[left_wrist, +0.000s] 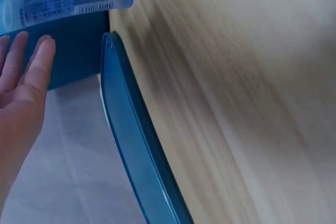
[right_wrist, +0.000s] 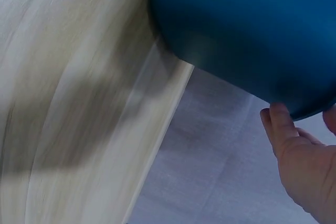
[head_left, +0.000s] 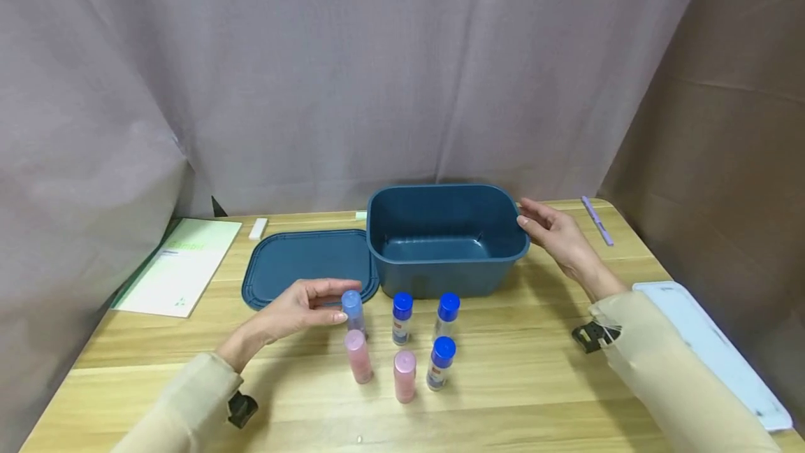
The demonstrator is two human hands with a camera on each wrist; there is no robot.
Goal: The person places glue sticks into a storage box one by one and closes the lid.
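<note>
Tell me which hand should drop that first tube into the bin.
Left, probably. The left hand already pinches the pale blue tube at the bottle cluster. The right hand is open against the blue bin's right rim, steadying it.

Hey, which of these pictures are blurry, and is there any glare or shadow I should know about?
Head view: sharp, evenly lit, with soft shadows under the bottles and blue box. Left wrist view: table streaked with blur, lid edge soft. Right wrist view: table blurred, box close and soft; no strong glare.

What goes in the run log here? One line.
left hand: pinches light-blue tube | right hand: touches bin rim | lid: beside bin
</note>
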